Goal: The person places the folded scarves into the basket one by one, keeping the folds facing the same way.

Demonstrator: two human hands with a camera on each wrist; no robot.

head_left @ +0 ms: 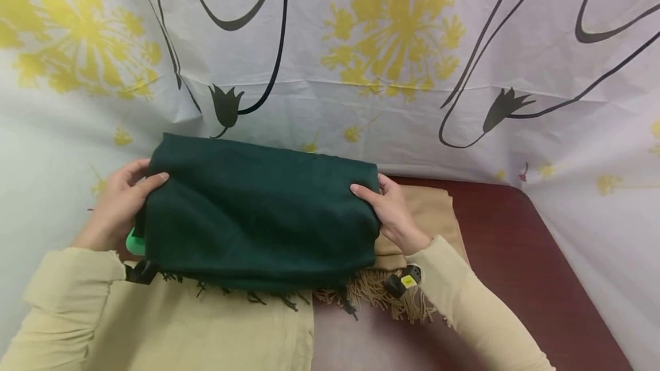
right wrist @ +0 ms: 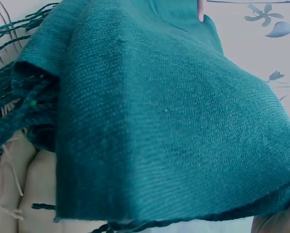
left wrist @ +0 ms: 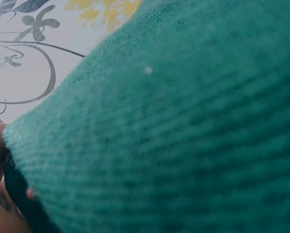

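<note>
A dark green scarf [head_left: 263,210], folded into a wide rectangle with a fringe along its lower edge, is held up by both hands. My left hand [head_left: 121,199] grips its left end, thumb on the near face and fingers behind. At the opposite end my right hand [head_left: 394,205] pinches the edge the same way. Close up, the scarf's ribbed weave [left wrist: 174,136] fills most of the left wrist view. In the right wrist view the folded scarf [right wrist: 169,121] shows its layers and twisted tassels [right wrist: 13,109] at the left.
Partly under the green scarf, a tan fringed scarf [head_left: 428,205] lies on the dark red table [head_left: 505,233]. A pale beige cloth [head_left: 222,331] spreads at the front. Beside my left wrist, a bright green object [head_left: 135,243] is mostly hidden. A flower-printed curtain [head_left: 309,62] hangs behind the table.
</note>
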